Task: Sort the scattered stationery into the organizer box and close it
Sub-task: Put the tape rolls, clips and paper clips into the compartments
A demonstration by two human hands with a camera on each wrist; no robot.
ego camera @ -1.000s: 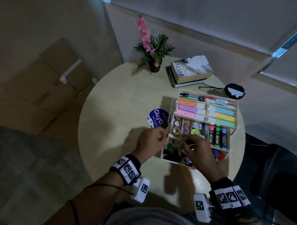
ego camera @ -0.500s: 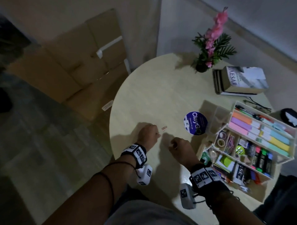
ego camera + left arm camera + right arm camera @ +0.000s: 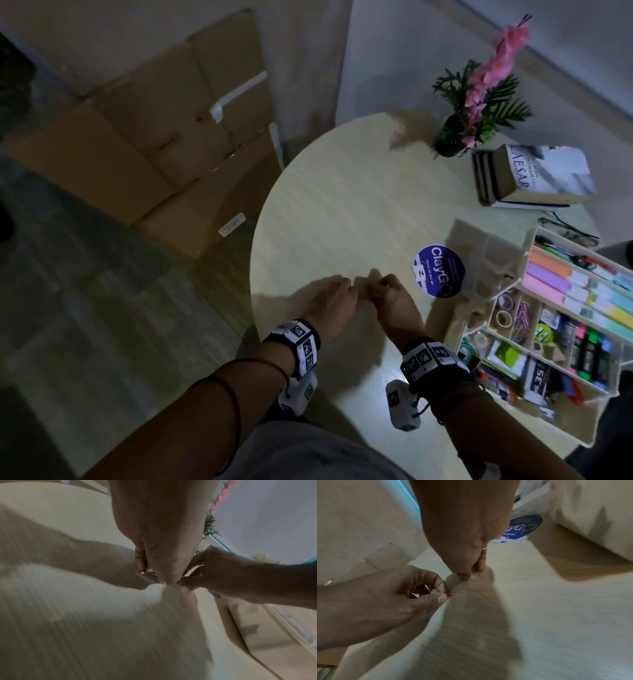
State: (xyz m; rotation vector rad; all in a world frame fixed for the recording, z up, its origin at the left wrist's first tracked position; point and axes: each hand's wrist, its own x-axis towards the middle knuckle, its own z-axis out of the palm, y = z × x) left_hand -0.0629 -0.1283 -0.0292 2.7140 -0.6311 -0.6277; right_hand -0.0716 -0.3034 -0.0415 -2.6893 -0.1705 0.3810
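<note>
Right wrist view: small red paper clip (image 3: 449, 595) pinched at left hand (image 3: 373, 601) thumb-forefinger tips, left of open white organizer box (image 3: 513, 329); right hand (image 3: 464, 536) fingers curled, touching table, contents unclear.

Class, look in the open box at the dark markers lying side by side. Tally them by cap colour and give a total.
Pink-capped marker: 1
Green-capped marker: 1
Blue-capped marker: 1
Total: 3

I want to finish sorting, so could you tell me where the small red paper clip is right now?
In the right wrist view, the red paper clip is pinched at the left hand's fingertips, just above the table, left of the round blue sticker.
</note>
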